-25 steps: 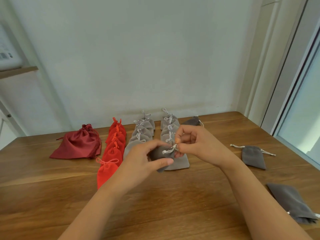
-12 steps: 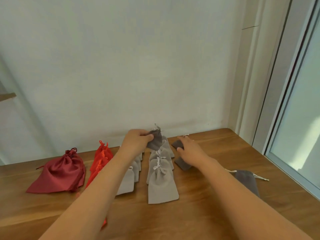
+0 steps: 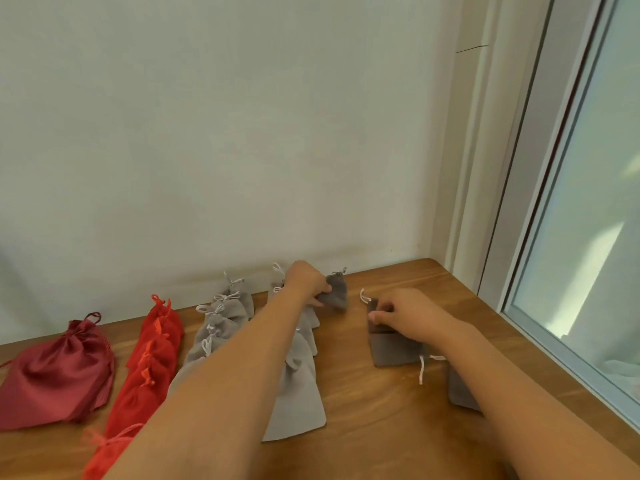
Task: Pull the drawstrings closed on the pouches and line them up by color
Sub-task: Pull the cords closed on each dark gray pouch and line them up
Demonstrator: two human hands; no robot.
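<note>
Gripping a dark pouch [image 3: 336, 293] in the left hand [image 3: 306, 284], with fingers curled round its lower left corner, at the far edge of the table [image 3: 398, 431] and close to the wall [image 3: 242, 133]. Cinched shut at the neck, with cord ends sticking up toward the wall. Placed just right of the far end of the right grey row [image 3: 299, 393]; lifted or resting on the wood, cannot tell.

Pinching a second dark pouch [image 3: 393, 349] with the right hand [image 3: 405, 315], curled over its upper half, with the thumb at the left edge. Lying flat on the table, near the first pouch but apart from it, with a white cord loop [image 3: 363, 296] showing beyond the fingertips. Flanked on the right by a third dark pouch [image 3: 462, 389], half hidden under the right forearm, with a loose cord [image 3: 421, 370] lying between the two.

Lined up to the left, in order:
- right grey row, overlapping like shingles from near edge to wall, partly covered by the left forearm
- left grey row [image 3: 221, 323], just beside it, with necks drawn in by pale cords
- red row [image 3: 157, 351], also overlapping, running the same way
- maroon bag [image 3: 55, 372], larger than the rest, at the far left, near the red row

Bounded on the right by a window [image 3: 588, 254] along the table's side.
</note>
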